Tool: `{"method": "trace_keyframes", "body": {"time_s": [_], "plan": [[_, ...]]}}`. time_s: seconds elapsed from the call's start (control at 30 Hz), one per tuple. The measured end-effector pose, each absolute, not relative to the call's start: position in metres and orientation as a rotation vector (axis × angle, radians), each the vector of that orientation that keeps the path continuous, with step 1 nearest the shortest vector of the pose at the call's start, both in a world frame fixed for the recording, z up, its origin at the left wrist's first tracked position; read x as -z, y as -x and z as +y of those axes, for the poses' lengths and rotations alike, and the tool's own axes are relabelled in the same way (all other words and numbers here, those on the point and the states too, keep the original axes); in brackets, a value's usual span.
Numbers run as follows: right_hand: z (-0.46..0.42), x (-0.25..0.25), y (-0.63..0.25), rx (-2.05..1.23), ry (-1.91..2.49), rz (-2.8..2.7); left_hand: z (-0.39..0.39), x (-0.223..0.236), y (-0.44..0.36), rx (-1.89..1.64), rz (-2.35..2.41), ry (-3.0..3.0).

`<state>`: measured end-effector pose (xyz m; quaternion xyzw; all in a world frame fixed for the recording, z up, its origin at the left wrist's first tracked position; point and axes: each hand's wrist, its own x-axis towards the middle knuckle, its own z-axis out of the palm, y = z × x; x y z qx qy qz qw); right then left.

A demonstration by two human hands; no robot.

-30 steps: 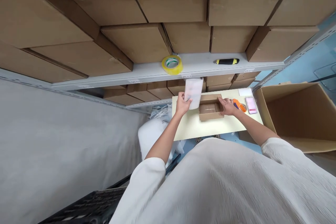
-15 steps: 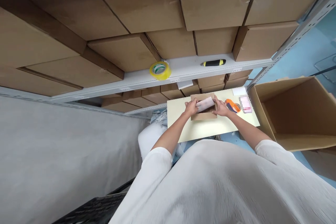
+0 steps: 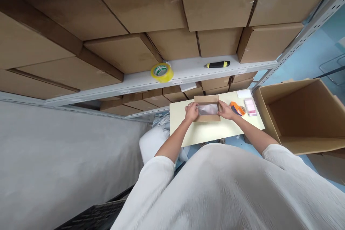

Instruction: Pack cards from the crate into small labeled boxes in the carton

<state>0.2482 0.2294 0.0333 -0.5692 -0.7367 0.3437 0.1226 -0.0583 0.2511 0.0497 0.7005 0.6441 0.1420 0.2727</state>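
Head view: right of centre in the frame, the left hand (image 3: 191, 111) and right hand (image 3: 226, 110) grasp opposite ends of the small open box (image 3: 207, 118), forearms angling inward from below, fingers bent; the wrapped packet (image 3: 208, 109) lies inside it.

Both bare forearms are reaching away from white short sleeves toward the far middle and converging, the left hand (image 3: 192, 111) curling its fingers inward at the left while the right hand (image 3: 225, 110) is facing it from the right, the two staying apart.
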Motion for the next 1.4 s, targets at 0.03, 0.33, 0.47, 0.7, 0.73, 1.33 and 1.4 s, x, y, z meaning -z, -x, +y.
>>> {"method": "trace_keyframes", "body": {"time_s": [0.03,0.33,0.47,0.7,0.73,1.33,1.4], "plan": [[0.229,-0.033,-0.250,-0.974,1.671,-2.136,0.248,-0.048,0.065,-0.412,1.778,-1.821],[0.227,-0.032,-0.267,-0.950,1.843,-1.792,0.217,-0.018,0.117,-0.541,1.543,-1.284],[0.233,-0.028,-0.261,-1.229,1.755,-1.302,0.206,-0.009,0.122,-0.545,1.365,-1.292],[0.253,-0.020,-0.242,-1.239,1.875,-1.362,0.198,-0.006,0.117,-0.564,1.312,-1.312],[0.256,-0.019,-0.241,-1.189,1.923,-1.413,0.196,-0.005,0.117,-0.572,1.314,-1.303],[0.261,-0.027,-0.249,-1.419,1.636,-1.533,0.202,-0.033,0.080,-0.271,1.790,-1.496],[0.257,-0.021,-0.249,-1.326,1.643,-1.610,0.200,-0.037,0.072,-0.258,1.875,-1.658]]}}
